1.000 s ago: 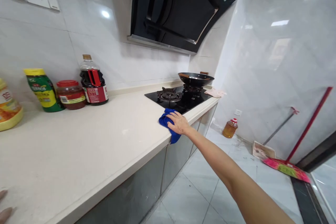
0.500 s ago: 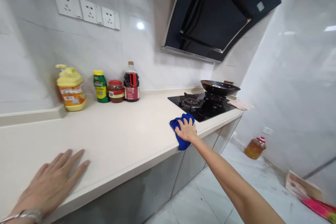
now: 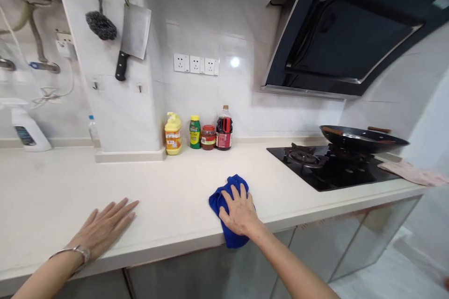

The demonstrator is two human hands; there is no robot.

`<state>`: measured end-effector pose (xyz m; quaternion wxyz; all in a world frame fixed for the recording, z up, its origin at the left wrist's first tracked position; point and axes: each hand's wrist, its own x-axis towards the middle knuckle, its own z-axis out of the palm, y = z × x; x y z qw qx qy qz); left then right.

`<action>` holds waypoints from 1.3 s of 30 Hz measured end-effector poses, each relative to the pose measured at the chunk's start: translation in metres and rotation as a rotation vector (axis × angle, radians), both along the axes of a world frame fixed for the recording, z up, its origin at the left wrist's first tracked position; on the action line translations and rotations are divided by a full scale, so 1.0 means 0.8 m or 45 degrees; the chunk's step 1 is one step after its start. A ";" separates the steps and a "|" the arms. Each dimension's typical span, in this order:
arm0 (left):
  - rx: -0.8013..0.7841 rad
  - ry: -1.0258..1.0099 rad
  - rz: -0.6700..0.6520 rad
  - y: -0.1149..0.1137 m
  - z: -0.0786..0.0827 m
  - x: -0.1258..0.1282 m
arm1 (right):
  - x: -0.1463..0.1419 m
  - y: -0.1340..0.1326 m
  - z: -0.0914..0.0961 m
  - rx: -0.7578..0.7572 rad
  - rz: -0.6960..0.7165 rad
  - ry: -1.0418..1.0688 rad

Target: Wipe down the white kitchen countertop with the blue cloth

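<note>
My right hand [image 3: 240, 210] presses a crumpled blue microfibre cloth [image 3: 224, 236] onto the front edge of the pale stone countertop [image 3: 59, 177], with part of the cloth hanging over the edge. My left hand [image 3: 103, 226] lies flat on the countertop further left, fingers spread, holding nothing. A metal bracelet circles the left wrist. The nearest object to the right hand is the black gas hob [image 3: 326, 166], to its right.
A black wok [image 3: 361, 139] sits on the hob, with a pink cloth [image 3: 414, 174] beside it. Condiment bottles and a jar [image 3: 208, 138] line the wall. A cleaver [image 3: 131, 37] and a scrubbing brush [image 3: 101, 25] hang above. A spray bottle [image 3: 28, 131] stands far left.
The view has swung left and risen, showing the hanging cleaver and brush. My right hand and the cloth have moved along the counter edge, away from the hob. My left hand has moved little.
</note>
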<state>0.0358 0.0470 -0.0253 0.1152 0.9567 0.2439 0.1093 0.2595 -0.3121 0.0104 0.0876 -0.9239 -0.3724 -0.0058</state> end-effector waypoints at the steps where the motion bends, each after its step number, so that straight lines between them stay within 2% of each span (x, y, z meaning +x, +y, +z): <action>1: -0.031 0.065 0.036 0.000 0.008 -0.009 | 0.004 0.008 0.001 -0.001 0.019 0.009; 3: -0.088 0.123 0.086 0.003 0.013 -0.021 | 0.018 0.024 0.001 -0.012 0.023 0.015; 5: -0.104 0.049 0.102 0.010 0.005 -0.028 | 0.037 0.042 -0.001 -0.039 0.003 0.013; 7: -0.071 -0.029 0.049 0.020 -0.007 -0.032 | 0.058 0.061 -0.004 -0.072 -0.031 0.009; 10: -0.014 0.048 -0.024 0.027 -0.013 -0.034 | 0.089 0.090 -0.009 -0.122 -0.098 -0.013; 12: -0.085 0.102 0.023 0.021 -0.006 -0.034 | 0.108 0.109 -0.012 -0.166 -0.153 -0.025; 15: -0.173 0.018 0.136 0.004 0.009 -0.032 | 0.135 0.138 -0.016 -0.241 -0.227 -0.037; 18: -0.155 0.002 0.204 -0.011 0.019 -0.031 | 0.155 0.165 -0.019 -0.279 -0.268 -0.047; 22: -0.126 0.045 0.234 -0.017 0.019 -0.035 | 0.167 0.202 -0.022 -0.271 -0.290 -0.038; 26: -0.141 0.033 0.236 -0.014 0.011 -0.038 | 0.159 0.245 -0.025 -0.269 -0.286 -0.029; 29: -0.143 0.005 0.246 -0.016 0.008 -0.038 | 0.141 0.282 -0.027 -0.261 -0.212 -0.025; 35: -0.155 0.064 0.307 -0.029 0.022 -0.036 | 0.083 0.357 -0.029 -0.198 0.049 0.000; 39: -0.146 0.081 0.298 -0.033 0.030 -0.035 | 0.038 0.391 -0.025 -0.130 0.296 0.027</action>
